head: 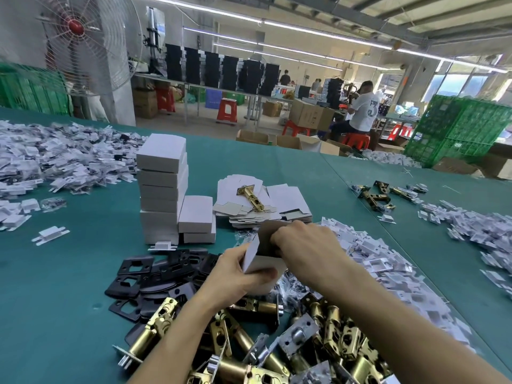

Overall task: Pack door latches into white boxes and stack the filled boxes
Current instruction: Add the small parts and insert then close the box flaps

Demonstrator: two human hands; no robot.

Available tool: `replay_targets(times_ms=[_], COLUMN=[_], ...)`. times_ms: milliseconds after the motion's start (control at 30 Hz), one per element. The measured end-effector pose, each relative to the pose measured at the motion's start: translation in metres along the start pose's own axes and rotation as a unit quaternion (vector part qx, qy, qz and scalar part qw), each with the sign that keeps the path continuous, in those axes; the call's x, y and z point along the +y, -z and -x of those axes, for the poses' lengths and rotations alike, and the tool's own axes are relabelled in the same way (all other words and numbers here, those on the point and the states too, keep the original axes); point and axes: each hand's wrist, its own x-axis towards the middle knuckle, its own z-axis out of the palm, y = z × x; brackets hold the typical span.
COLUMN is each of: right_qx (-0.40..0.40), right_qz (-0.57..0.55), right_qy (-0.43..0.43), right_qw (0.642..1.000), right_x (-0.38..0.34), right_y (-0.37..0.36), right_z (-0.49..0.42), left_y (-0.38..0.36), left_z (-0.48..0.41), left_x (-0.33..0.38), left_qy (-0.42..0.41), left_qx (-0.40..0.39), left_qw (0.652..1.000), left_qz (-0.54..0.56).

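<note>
So, latches [277, 339] are heaped just under the white box [266, 263], which is gripped by the left hand [235, 277] and pinched up top by the right hand [304, 242]. Beyond that box, to its left, filled boxes [162, 187] are stacked.

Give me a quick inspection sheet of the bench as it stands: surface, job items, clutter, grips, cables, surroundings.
Surface: green table, crowded around the hands.
Job's things: white box in hand; tall stack of closed boxes with a shorter stack touching its right side; flat box blanks behind, one brass latch lying on them; latch pile nearest the camera.
Clutter: black plates left of the hands; heaps of white inserts at far left and right.
Grips: left hand holds the white box; right hand curls over its open top.
Cables: nothing seen.
Surroundings: fan at upper left, green crates at right, seated person beyond the table.
</note>
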Motion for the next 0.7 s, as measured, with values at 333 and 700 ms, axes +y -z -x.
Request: replay_targets(times_ms=[333,700], right_qx=[0.076,-0.002], right_qz=[-0.101,-0.079], right_qy=[0.056,0.089], right_qw=[0.990,0.993], right_x=[0.011,0.012], right_y=[-0.015,-0.003], right_z=[0.009,0.014], left_y=[0.000,-0.001], left_z=[0.000,-0.001], left_x=[0.001,-0.001], left_qy=[-0.002,-0.044], left_qx=[0.041,0.049], left_qw=[0.999,0.998], left_qz=[-0.023,0.012])
